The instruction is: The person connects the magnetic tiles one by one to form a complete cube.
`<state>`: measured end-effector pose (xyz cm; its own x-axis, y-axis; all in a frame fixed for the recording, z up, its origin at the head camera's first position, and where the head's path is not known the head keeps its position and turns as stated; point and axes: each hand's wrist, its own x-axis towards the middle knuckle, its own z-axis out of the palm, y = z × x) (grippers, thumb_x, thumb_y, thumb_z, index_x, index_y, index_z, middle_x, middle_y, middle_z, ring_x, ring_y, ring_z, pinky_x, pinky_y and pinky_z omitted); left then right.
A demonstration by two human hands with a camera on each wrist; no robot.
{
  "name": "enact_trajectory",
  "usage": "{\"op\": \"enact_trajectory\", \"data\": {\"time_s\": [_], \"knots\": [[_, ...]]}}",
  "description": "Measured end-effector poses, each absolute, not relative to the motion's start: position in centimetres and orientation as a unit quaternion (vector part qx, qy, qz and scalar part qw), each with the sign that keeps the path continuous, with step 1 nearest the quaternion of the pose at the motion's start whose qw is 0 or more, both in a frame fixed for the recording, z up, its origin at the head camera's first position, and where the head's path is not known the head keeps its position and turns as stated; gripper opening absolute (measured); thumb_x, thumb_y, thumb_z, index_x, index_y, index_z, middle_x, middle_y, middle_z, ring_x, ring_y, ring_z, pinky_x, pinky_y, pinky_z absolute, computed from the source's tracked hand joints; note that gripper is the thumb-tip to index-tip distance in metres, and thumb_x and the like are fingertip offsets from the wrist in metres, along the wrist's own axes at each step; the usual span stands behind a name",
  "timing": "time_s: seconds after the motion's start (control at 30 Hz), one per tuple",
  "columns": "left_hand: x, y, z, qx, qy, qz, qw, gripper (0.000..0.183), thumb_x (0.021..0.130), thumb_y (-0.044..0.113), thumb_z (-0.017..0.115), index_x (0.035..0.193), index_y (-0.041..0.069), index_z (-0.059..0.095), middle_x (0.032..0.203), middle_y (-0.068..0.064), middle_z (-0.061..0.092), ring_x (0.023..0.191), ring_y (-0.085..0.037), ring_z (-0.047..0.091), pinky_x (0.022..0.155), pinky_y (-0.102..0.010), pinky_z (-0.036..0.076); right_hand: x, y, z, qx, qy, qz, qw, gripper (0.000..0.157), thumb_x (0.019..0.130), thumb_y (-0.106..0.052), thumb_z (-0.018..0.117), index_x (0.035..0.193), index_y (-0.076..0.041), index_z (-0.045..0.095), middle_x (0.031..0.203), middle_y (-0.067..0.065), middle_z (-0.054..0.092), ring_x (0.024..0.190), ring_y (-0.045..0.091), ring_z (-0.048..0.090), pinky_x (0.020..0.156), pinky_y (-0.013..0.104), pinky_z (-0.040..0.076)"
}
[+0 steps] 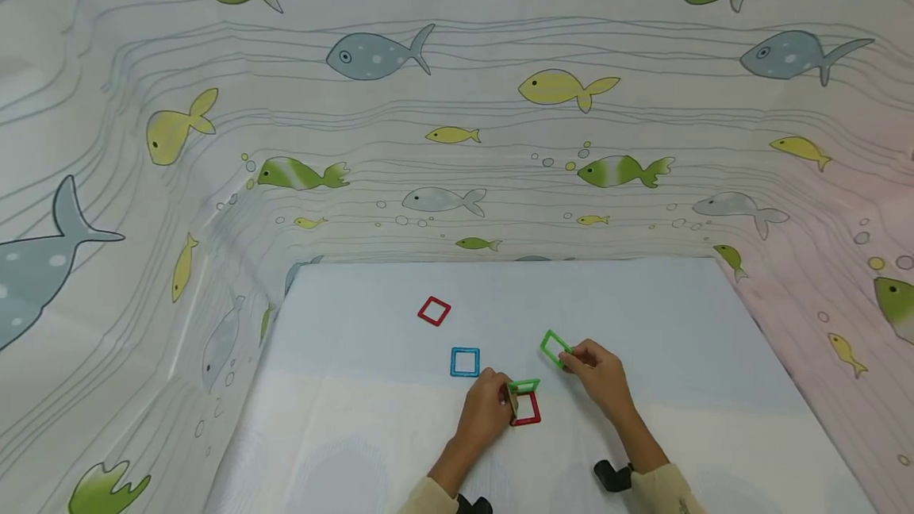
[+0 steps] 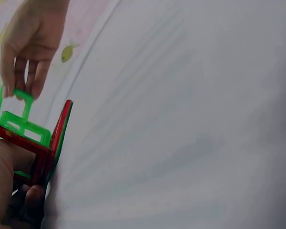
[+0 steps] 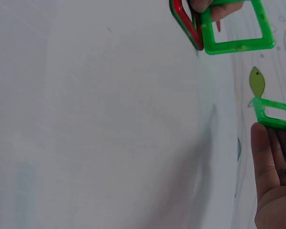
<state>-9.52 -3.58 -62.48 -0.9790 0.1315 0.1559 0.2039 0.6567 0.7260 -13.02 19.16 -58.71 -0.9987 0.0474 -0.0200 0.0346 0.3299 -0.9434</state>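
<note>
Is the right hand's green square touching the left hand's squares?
Apart. The right wrist view shows a gap between the green square in the right hand and the red and green squares at the left hand.

Pale white-and-blue tabletop (image 1: 678, 339). Lying flat on it: a red square frame (image 1: 444, 317) toward the far side, a blue square frame (image 1: 465, 374) nearer. Second red frame (image 1: 527, 422) nearer still, right of the blue; contact with the surface unclear.
</note>
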Motion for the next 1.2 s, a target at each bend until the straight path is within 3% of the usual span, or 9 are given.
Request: {"op": "enact_trajectory", "data": {"time_s": [0.23,0.47,0.63,0.8,1.03,1.2], "knots": [[-9.6,-3.6,-62.4,-0.089,-0.905,-0.413,0.052,0.015,0.08,0.005,0.078,0.09,0.013,0.069,0.078,0.008,0.047,0.068,0.0,0.043,0.057,-0.014,0.042,-9.3,18.9,-59.0,-0.036,-0.838,0.541,0.062,0.016,0.089,-0.028,0.076,0.088,-0.014,0.069,0.085,0.003,0.075,0.079,0.008,0.072,0.072,0.019,0.057],[-9.8,-3.5,-62.7,-0.074,-0.905,-0.417,0.039,0.014,0.083,0.007,0.076,0.091,0.013,0.066,0.084,0.006,0.046,0.071,0.0,0.044,0.06,-0.013,0.044,-7.2,18.3,-59.2,-0.044,-0.834,0.547,0.06,0.012,0.087,-0.019,0.078,0.085,-0.014,0.068,0.082,0.0,0.073,0.078,0.008,0.073,0.07,0.021,0.058],[-9.8,-3.4,-62.7,-0.08,-0.905,-0.414,0.051,0.015,0.082,0.008,0.076,0.089,0.015,0.065,0.081,0.007,0.046,0.069,0.0,0.043,0.058,-0.013,0.042,-6.6,17.8,-59.5,-0.031,-0.818,0.572,0.051,0.012,0.086,-0.014,0.078,0.085,-0.008,0.067,0.084,0.004,0.072,0.077,0.013,0.074,0.068,0.021,0.058],[-9.8,-3.4,-62.7,-0.079,-0.902,-0.421,0.05,0.017,0.081,0.007,0.076,0.09,0.016,0.065,0.081,0.008,0.045,0.069,0.0,0.042,0.057,-0.014,0.04,-6.4,17.1,-59.7,-0.012,-0.814,0.579,0.056,0.014,0.084,-0.008,0.079,0.081,-0.013,0.066,0.082,0.003,0.072,0.074,0.018,0.075,0.064,0.022,0.059],[-9.8,-3.2,-62.7,-0.078,-0.903,-0.42,0.046,0.015,0.082,0.006,0.074,0.091,0.014,0.066,0.08,0.007,0.045,0.068,0.0,0.042,0.056,-0.014,0.04,-6.2,16.2,-60.0,0.0,-0.828,0.557,0.07,0.02,0.082,-0.004,0.079,0.079,-0.018,0.064,0.08,-0.002,0.07,0.074,0.006,0.072,0.064,0.021,0.058],[-9.7,-3.1,-62.7,-0.074,-0.906,-0.413,0.048,0.013,0.083,0.008,0.074,0.091,0.014,0.066,0.08,0.007,0.045,0.067,-0.001,0.042,0.055,-0.014,0.039,-6.2,15.8,-60.3,0.0,-0.835,0.545,0.077,0.02,0.081,-0.004,0.08,0.078,-0.016,0.064,0.081,-0.002,0.07,0.076,0.005,0.071,0.065,0.019,0.058]]}}
